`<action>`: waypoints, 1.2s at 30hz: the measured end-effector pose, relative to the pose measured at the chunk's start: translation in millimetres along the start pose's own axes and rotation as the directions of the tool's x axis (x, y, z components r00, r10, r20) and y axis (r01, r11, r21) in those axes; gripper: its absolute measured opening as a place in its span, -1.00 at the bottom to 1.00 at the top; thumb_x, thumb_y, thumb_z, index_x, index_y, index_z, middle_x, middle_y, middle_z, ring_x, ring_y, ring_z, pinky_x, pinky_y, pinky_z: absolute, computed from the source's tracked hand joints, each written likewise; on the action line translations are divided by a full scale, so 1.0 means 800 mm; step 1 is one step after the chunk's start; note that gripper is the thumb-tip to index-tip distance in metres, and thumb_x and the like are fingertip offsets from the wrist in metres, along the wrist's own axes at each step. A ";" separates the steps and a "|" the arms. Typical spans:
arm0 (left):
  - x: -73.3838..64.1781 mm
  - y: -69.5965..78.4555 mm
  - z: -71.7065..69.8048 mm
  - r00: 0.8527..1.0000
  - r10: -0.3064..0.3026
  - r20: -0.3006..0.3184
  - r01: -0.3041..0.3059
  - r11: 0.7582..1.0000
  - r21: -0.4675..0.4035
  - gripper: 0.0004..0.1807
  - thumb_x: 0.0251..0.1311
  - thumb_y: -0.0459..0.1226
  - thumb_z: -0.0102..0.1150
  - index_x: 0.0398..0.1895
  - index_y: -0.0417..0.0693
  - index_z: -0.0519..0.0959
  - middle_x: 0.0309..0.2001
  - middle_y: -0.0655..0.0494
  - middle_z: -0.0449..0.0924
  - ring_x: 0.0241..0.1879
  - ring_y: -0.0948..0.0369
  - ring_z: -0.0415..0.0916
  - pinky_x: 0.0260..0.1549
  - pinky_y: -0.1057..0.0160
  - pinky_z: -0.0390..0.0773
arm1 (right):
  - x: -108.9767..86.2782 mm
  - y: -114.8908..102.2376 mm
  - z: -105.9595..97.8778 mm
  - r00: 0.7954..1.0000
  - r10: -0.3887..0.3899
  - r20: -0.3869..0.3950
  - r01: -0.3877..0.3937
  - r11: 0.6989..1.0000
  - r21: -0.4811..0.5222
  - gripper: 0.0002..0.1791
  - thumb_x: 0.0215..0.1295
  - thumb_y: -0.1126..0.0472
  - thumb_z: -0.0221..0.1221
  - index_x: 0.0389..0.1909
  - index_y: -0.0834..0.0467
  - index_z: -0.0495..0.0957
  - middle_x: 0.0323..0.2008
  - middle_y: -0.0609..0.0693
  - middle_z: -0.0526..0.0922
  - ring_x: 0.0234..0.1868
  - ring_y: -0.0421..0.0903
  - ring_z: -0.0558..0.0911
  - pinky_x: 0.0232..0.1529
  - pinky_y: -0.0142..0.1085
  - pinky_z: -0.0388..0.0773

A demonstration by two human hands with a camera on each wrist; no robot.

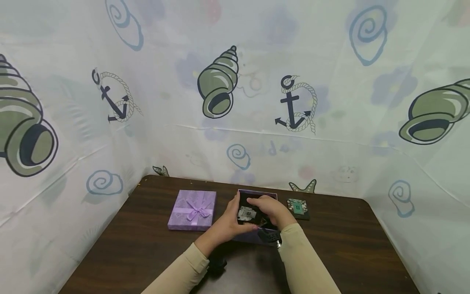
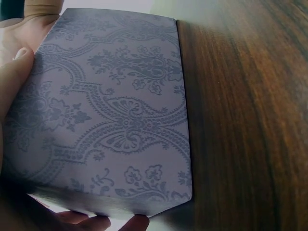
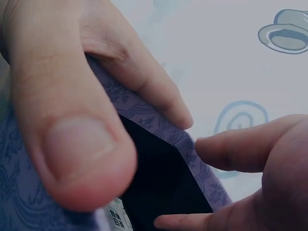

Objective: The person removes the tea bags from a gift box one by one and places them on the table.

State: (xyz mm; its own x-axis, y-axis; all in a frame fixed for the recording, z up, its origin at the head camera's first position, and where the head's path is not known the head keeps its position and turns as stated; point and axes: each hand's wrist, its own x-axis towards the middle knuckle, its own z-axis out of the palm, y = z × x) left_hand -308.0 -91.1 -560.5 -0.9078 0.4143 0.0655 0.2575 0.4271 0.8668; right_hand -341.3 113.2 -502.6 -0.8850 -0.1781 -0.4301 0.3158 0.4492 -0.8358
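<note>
An open purple patterned box (image 1: 253, 236) with a dark inside stands in front of me on the table. My left hand (image 1: 230, 220) grips its left side, thumb at the front; in the left wrist view its fingers curl round the edge of the patterned wall (image 2: 130, 110). My right hand (image 1: 272, 209) reaches over the box, its thumb pointing left. In the right wrist view the right fingers (image 3: 236, 154) look fairly straight and apart, with nothing visible between them. Inside lies a flat item with a grey-white print (image 1: 247, 213); its lower part is hidden.
A purple lid (image 1: 183, 204) with a ribbon bow lies left of the box. To the right is a small flat square item (image 1: 298, 207) with green and white print on a dark base. A patterned curtain (image 1: 257, 163) hangs behind the brown wooden table (image 1: 349, 245).
</note>
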 end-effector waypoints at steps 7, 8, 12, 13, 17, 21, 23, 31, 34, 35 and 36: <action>0.000 -0.002 0.000 1.000 -0.007 -0.004 0.007 1.000 0.013 0.52 0.16 0.25 0.58 0.83 0.17 -0.40 0.81 -0.19 -0.33 0.74 -0.24 -0.05 0.60 -0.38 0.17 | 0.001 0.002 0.001 0.998 -0.055 0.026 0.055 0.998 -0.003 -0.28 0.62 -0.21 0.17 0.42 0.32 0.56 0.61 0.36 0.34 0.66 0.44 0.21 0.59 0.49 0.10; 0.000 -0.003 0.000 1.000 -0.009 -0.004 0.009 1.000 0.015 0.51 0.16 0.26 0.57 0.83 0.18 -0.40 0.81 -0.18 -0.33 0.74 -0.24 -0.05 0.60 -0.39 0.16 | 0.001 0.003 0.001 0.997 -0.068 0.034 0.068 0.998 -0.007 -0.32 0.63 -0.20 0.16 0.37 0.32 0.62 0.59 0.35 0.37 0.66 0.43 0.23 0.59 0.48 0.11; 0.000 -0.004 -0.001 1.000 -0.009 -0.005 0.010 1.000 0.014 0.51 0.16 0.25 0.57 0.83 0.19 -0.41 0.81 -0.18 -0.32 0.74 -0.25 -0.06 0.60 -0.40 0.15 | 0.003 0.005 0.000 0.993 -0.108 0.049 0.108 0.994 -0.012 -0.37 0.65 -0.18 0.13 0.28 0.31 0.69 0.52 0.29 0.50 0.61 0.38 0.34 0.59 0.43 0.17; 0.000 -0.005 -0.001 1.000 -0.008 -0.004 0.008 1.000 0.013 0.51 0.16 0.25 0.57 0.83 0.19 -0.41 0.81 -0.18 -0.32 0.74 -0.25 -0.06 0.60 -0.41 0.14 | 0.003 0.005 0.000 0.992 -0.113 0.049 0.114 0.993 -0.010 -0.37 0.65 -0.18 0.13 0.27 0.31 0.70 0.51 0.28 0.52 0.60 0.38 0.36 0.59 0.41 0.18; 0.000 -0.004 -0.001 1.000 -0.005 -0.003 0.005 1.000 0.010 0.51 0.17 0.25 0.57 0.83 0.18 -0.41 0.81 -0.18 -0.33 0.75 -0.25 -0.08 0.61 -0.41 0.13 | 0.004 0.006 0.000 0.991 -0.130 0.041 0.131 0.991 -0.013 -0.40 0.66 -0.16 0.12 0.25 0.30 0.71 0.46 0.25 0.58 0.53 0.35 0.45 0.58 0.39 0.24; 0.000 -0.003 -0.001 1.000 -0.008 0.000 0.008 1.000 0.007 0.50 0.18 0.26 0.55 0.83 0.18 -0.41 0.81 -0.17 -0.36 0.76 -0.25 -0.13 0.61 -0.42 0.12 | 0.002 0.005 0.003 0.990 -0.140 0.017 0.141 0.985 -0.100 -0.45 0.67 -0.13 0.13 0.26 0.24 0.72 0.39 0.21 0.64 0.44 0.29 0.54 0.54 0.37 0.32; 0.000 -0.002 0.000 1.000 -0.009 0.002 0.009 1.000 0.008 0.50 0.18 0.27 0.55 0.83 0.17 -0.41 0.81 -0.17 -0.37 0.76 -0.25 -0.17 0.61 -0.42 0.11 | 0.000 0.006 0.005 0.990 -0.141 0.004 0.140 0.980 -0.145 -0.48 0.66 -0.11 0.15 0.25 0.22 0.73 0.36 0.20 0.66 0.42 0.29 0.56 0.51 0.38 0.35; -0.001 -0.002 0.001 1.000 -0.017 0.008 0.017 1.000 0.015 0.49 0.20 0.29 0.52 0.83 0.20 -0.42 0.82 -0.13 -0.38 0.77 -0.25 -0.21 0.59 -0.45 0.12 | 0.000 0.010 0.010 0.988 -0.155 0.011 0.153 0.959 -0.237 -0.53 0.58 -0.04 0.26 0.20 0.26 0.75 0.36 0.25 0.66 0.46 0.37 0.53 0.43 0.41 0.43; -0.001 -0.003 0.001 1.000 -0.026 0.012 0.026 1.000 0.010 0.48 0.20 0.29 0.52 0.82 0.25 -0.43 0.82 -0.12 -0.40 0.77 -0.26 -0.23 0.58 -0.47 0.12 | 0.003 0.013 0.013 0.982 -0.189 0.026 0.189 0.943 -0.274 -0.61 0.53 0.06 0.32 0.13 0.27 0.78 0.24 0.20 0.74 0.36 0.30 0.62 0.40 0.34 0.51; -0.001 -0.003 0.001 0.999 -0.029 0.013 0.029 1.000 0.008 0.48 0.20 0.30 0.51 0.82 0.26 -0.44 0.82 -0.13 -0.40 0.78 -0.26 -0.24 0.58 -0.47 0.12 | 0.004 0.014 0.014 0.979 -0.200 0.032 0.200 0.938 -0.284 -0.64 0.51 0.09 0.34 0.11 0.27 0.78 0.20 0.18 0.75 0.32 0.27 0.65 0.38 0.31 0.55; -0.001 -0.003 0.001 0.999 -0.032 0.015 0.032 0.999 0.006 0.48 0.21 0.30 0.51 0.82 0.28 -0.45 0.82 -0.13 -0.41 0.78 -0.26 -0.25 0.58 -0.48 0.11 | 0.005 0.015 0.015 0.978 -0.206 0.035 0.207 0.933 -0.295 -0.66 0.48 0.11 0.36 0.09 0.25 0.79 0.16 0.16 0.77 0.27 0.23 0.68 0.35 0.28 0.58</action>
State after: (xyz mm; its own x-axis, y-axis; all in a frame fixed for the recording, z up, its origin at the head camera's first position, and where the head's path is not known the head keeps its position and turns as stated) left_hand -307.7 -92.0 -563.4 -0.9104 0.4126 0.0306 0.2308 0.4449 0.8653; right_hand -336.7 107.5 -518.0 -0.9185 -0.2976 -0.2603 0.0103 0.6401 -0.7682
